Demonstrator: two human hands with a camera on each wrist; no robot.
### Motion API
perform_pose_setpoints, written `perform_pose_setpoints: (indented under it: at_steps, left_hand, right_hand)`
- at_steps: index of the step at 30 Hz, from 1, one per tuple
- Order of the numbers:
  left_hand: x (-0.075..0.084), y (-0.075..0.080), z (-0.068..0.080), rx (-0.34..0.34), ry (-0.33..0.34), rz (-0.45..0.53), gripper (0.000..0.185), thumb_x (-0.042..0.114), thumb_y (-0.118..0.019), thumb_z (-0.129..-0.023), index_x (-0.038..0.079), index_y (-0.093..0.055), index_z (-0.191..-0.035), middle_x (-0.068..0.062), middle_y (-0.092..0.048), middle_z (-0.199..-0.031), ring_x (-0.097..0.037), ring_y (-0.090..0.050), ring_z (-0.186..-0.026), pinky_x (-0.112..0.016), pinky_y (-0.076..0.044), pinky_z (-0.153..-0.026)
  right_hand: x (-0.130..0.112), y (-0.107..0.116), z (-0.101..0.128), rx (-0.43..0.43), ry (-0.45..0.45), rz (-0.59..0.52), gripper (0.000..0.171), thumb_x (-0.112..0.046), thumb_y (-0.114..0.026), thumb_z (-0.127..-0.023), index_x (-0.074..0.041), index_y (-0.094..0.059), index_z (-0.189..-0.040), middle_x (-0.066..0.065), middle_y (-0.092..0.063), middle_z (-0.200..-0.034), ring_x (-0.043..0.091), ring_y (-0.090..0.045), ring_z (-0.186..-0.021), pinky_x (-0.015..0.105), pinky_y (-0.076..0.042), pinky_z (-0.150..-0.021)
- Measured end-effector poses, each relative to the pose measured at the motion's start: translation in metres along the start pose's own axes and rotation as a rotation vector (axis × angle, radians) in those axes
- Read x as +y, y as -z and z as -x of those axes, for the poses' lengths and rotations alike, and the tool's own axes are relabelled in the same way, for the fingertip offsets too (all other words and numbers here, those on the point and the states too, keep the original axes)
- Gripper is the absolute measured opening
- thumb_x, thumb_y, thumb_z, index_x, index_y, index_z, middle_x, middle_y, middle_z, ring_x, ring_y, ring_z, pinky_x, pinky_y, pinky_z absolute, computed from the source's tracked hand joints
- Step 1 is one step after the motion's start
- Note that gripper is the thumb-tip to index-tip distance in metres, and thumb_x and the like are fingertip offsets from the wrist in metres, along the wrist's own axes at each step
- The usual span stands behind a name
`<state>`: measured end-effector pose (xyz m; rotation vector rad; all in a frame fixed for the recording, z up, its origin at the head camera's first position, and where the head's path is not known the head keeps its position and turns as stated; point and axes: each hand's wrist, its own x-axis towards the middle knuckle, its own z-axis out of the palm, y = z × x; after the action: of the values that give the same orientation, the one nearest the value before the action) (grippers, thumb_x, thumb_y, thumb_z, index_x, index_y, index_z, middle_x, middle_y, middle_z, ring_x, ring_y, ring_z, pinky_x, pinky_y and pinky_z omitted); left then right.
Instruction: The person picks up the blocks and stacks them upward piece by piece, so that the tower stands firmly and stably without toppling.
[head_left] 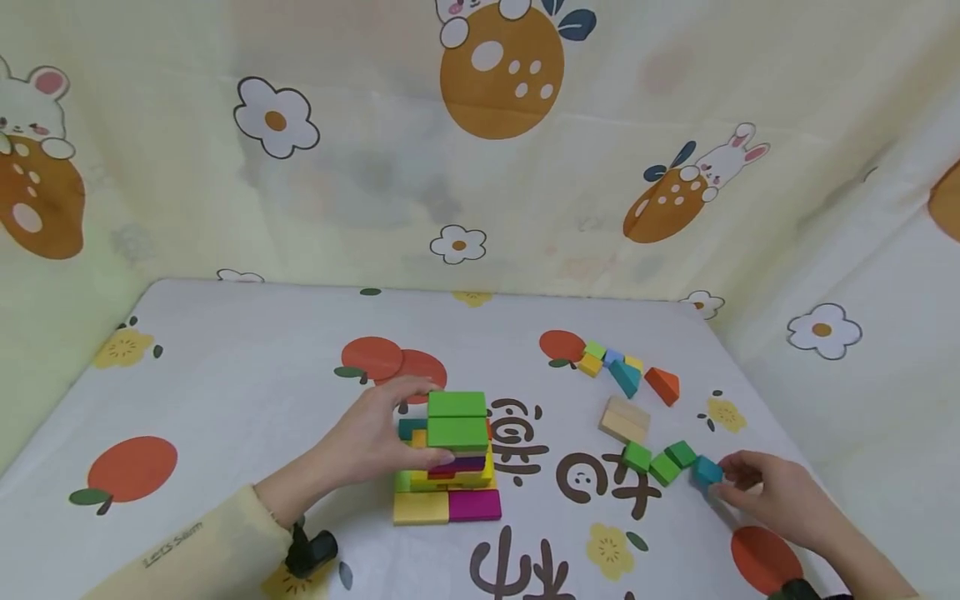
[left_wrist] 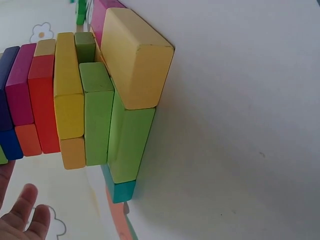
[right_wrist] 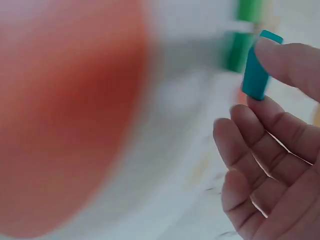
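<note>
A table [head_left: 225,367] covered with a white cloth printed with oranges, yellow flowers and dark characters carries everything. Near its middle stands a stack of coloured wooden blocks [head_left: 448,457]; its bottom layer, a yellow block [head_left: 420,507] and a magenta block [head_left: 474,504] side by side, lies flat on the cloth. To the right lies a plain wooden block [head_left: 624,419], and just in front of it three green cubes [head_left: 659,461] sit in a row with a teal cube [head_left: 706,471] at the row's right end. Farther back sits a cluster of small green, yellow and blue blocks [head_left: 609,362], with an orange wedge [head_left: 663,385] just beside it.
</note>
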<state>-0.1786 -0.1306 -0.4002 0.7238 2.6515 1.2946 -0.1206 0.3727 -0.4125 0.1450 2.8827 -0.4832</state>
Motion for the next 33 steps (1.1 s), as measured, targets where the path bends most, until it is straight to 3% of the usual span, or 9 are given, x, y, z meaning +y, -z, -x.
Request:
perform_pose_setpoints:
  at_steps: [3,8,12,16,23,33]
  left_hand:
    - [0.000,0.001,0.000,-0.003,0.013,-0.006,0.073,0.037,-0.092,-0.073,0.008,-0.063,-0.133,-0.007,-0.066,-0.134,-0.031,-0.059,-0.116,-0.049,-0.056,-0.094]
    - [0.000,0.002,0.000,-0.005,0.025,0.003,0.071,0.036,-0.092,-0.073,0.009,-0.064,-0.132,-0.005,-0.067,-0.131,-0.031,-0.059,-0.117,-0.050,-0.056,-0.096]
    - [0.000,0.001,-0.001,-0.015,0.017,0.026,0.069,0.036,-0.092,-0.074,0.010,-0.064,-0.132,-0.004,-0.067,-0.128,-0.031,-0.059,-0.118,-0.051,-0.055,-0.096]
    - [0.000,0.002,-0.002,-0.017,0.009,0.033,0.071,0.036,-0.091,-0.074,0.009,-0.063,-0.133,-0.004,-0.067,-0.129,-0.030,-0.059,-0.117,-0.049,-0.056,-0.094]
    - [-0.001,0.002,-0.003,-0.024,-0.043,0.030,0.070,0.037,-0.090,-0.075,0.008,-0.062,-0.133,-0.004,-0.069,-0.126,-0.030,-0.061,-0.117,-0.051,-0.055,-0.096]
    - [-0.003,0.003,-0.002,-0.023,-0.044,0.039,0.067,0.037,-0.090,-0.075,0.011,-0.063,-0.131,-0.002,-0.069,-0.122,-0.029,-0.061,-0.118,-0.052,-0.055,-0.097]
  right_hand:
    - [-0.039,0.010,-0.003,0.113,0.153,0.035,0.041,-0.029,-0.083,-0.085,0.000,-0.070,-0.111,0.006,-0.073,-0.100,0.023,-0.065,-0.090,0.028,-0.054,-0.067]
    - [-0.143,0.016,-0.013,0.204,0.508,0.009,0.030,-0.026,-0.082,-0.086,-0.011,-0.070,-0.109,0.003,-0.071,-0.108,0.023,-0.066,-0.099,0.039,-0.058,-0.079]
    - [-0.218,0.012,-0.023,0.152,0.708,-0.009,0.028,-0.024,-0.079,-0.088,-0.012,-0.067,-0.110,0.001,-0.068,-0.113,0.020,-0.065,-0.106,0.044,-0.059,-0.091]
    - [-0.267,0.006,-0.033,0.084,0.823,0.012,0.028,-0.026,-0.078,-0.088,-0.012,-0.065,-0.110,0.001,-0.066,-0.113,0.017,-0.063,-0.105,0.038,-0.060,-0.090]
    - [-0.293,-0.002,-0.039,0.025,0.869,0.025,0.023,-0.026,-0.076,-0.090,-0.014,-0.066,-0.107,0.000,-0.066,-0.113,0.014,-0.060,-0.100,0.024,-0.058,-0.077]
    - [-0.298,-0.006,-0.041,0.005,0.862,0.017,0.025,-0.029,-0.075,-0.091,-0.014,-0.066,-0.108,0.000,-0.066,-0.114,0.015,-0.061,-0.102,0.034,-0.059,-0.088]
